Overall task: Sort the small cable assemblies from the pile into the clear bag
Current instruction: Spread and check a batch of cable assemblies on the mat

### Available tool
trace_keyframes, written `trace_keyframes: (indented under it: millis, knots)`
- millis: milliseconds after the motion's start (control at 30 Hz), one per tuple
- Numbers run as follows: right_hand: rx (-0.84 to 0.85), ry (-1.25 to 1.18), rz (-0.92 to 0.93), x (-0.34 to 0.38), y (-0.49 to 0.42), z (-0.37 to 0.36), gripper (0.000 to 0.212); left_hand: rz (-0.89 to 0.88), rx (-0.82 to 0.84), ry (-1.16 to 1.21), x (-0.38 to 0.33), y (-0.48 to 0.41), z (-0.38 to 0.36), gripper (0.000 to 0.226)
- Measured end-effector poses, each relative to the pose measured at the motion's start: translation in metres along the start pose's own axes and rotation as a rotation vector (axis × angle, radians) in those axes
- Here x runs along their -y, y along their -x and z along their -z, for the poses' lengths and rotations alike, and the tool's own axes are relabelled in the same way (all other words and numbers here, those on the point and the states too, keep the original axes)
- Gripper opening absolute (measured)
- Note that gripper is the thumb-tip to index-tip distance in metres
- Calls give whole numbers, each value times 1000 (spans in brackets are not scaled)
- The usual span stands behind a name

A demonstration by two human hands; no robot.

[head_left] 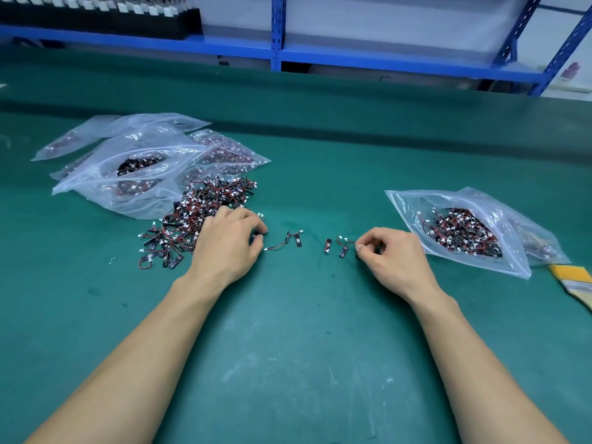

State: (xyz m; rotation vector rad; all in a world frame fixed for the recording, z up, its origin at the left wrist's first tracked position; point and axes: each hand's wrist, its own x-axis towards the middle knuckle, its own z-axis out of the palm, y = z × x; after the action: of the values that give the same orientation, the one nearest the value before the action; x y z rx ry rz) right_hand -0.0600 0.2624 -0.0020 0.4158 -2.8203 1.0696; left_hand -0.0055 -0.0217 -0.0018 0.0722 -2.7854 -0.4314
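A person's left hand [229,243] and right hand [392,254] work low over a green table mat [288,347], both palm-down with fingers curled. The left hand pinches a cable assembly [255,237] between thumb and forefinger at the near edge of the pile; whether the red-and-black lead [278,245] trailing just right of those fingertips belongs to it cannot be told. The right hand pinches a second cable assembly [356,253] between thumb and forefinger, a loop of red wire curling up just left of its fingertips. Between the two hands lie a few loose pieces [327,246], each a short black tab, apart from one another on the mat. The pile [198,216] of cable assemblies, a tangle of red and black wire with white plugs and black tabs, spreads out to the left of and beyond the left hand, whose knuckles touch its edge. Just right of the right hand lies the clear bag [413,203], mouth open toward the hands and already partly filled with the same parts. Beyond the pile, further clear bags [134,145] lie heaped, some holding parts. A paintbrush [573,278] rests at the right edge, nearer than the clear bag. Blue shelving [384,60] runs along behind the table.
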Motion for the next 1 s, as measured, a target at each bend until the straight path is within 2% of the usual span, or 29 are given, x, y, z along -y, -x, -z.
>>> trace_keyframes:
  millis: [233, 500, 633, 833, 933, 1000]
  knots:
    - [7, 19, 9, 2, 1, 1, 19, -122, 37, 116, -4, -2, -4, 30]
    - [4, 16, 14, 4, 1, 1, 19, -147, -146, 319, -2, 1, -3, 28]
    - [9, 15, 27, 5, 2, 2, 19, -88, -205, 467, -3, 1, -2, 25]
    - [-58, -36, 77, 8, 3, 3, 19, 104, -181, 748, -15, 3, 5, 28]
    - [-139, -109, 211, 19, 6, 4, 15, 107, -82, 918, -24, 8, 10, 28]
    - [-127, -143, 327, 28, 10, 0, 16, 72, 9, 1010, -32, 14, 10, 28]
